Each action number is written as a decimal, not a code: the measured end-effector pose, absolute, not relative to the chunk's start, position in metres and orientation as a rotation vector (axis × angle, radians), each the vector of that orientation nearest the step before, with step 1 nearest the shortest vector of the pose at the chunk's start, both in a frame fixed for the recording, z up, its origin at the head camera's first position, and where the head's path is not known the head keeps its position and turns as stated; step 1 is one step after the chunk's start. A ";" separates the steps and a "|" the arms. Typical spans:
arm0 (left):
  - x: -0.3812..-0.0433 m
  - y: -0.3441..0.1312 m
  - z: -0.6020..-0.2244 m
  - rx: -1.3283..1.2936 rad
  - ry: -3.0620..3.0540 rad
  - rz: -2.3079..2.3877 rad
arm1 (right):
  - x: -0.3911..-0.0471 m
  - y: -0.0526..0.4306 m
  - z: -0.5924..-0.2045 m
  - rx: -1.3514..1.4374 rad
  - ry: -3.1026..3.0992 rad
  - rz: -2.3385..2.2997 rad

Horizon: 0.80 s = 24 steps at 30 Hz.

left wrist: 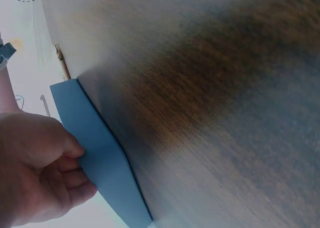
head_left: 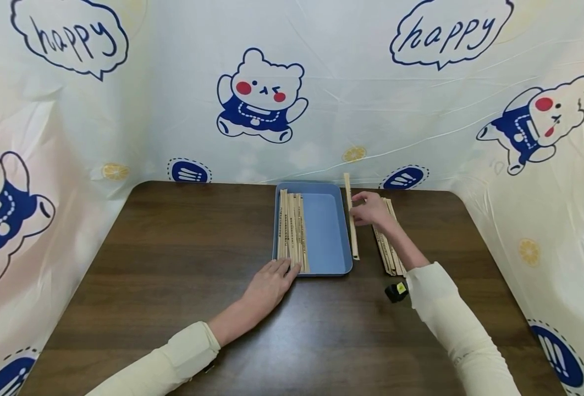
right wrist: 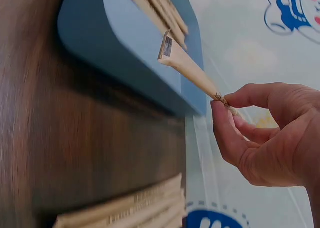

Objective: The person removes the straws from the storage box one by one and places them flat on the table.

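Head view: A person works at a brown table [head_left: 188, 247], with a blue tray [head_left: 328, 231] near the middle of its far edge. The right hand [head_left: 370, 210] pinches one slim packet [head_left: 353, 242] just outside the tray's right edge, roughly parallel to it. The left hand [head_left: 267, 286] rests on the tray at its near left corner. More packets [head_left: 292, 231] lie lengthwise inside, along the tray's left edge; a pile [head_left: 387, 250] sits to the right, toward the table's right edge. A small black item [head_left: 395, 293] with a yellow patch lies just beyond the pile's near end. A cartoon-printed curtain [head_left: 346, 110] lines the table's far, left and right edges.

Left wrist view: The left hand's fingers are bent against the tray's wall; whether they grasp it cannot be told.

Right wrist view: Thumb and fingers grasp the printed packet part way along, one end pointing out past the tray's rim. The pile shows at the bottom.
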State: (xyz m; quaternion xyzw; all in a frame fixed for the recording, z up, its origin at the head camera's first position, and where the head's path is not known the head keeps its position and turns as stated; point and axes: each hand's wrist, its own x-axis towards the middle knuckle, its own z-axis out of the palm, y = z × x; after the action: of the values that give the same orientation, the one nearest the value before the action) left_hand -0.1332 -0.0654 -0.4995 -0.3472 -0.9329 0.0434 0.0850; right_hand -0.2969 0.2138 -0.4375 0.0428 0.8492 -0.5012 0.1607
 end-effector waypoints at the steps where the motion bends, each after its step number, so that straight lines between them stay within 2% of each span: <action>1: -0.133 -0.065 -0.499 -1.035 -2.787 0.131 | -0.297 0.220 -0.437 0.128 2.430 -1.422; 13: -0.134 -0.064 -0.500 -1.036 -2.816 0.142 | -0.292 0.273 -0.450 0.203 2.547 -1.246; 24: -0.133 -0.065 -0.499 -1.030 -2.811 0.142 | -0.295 0.293 -0.472 0.229 2.609 -1.094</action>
State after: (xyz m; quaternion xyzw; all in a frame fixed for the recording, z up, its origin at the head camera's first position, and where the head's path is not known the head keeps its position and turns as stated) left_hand -0.1326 -0.0650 -0.4992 -0.3428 -0.9354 0.0472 0.0724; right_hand -0.2952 0.2935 -0.4725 0.0799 0.9087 -0.3810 0.1508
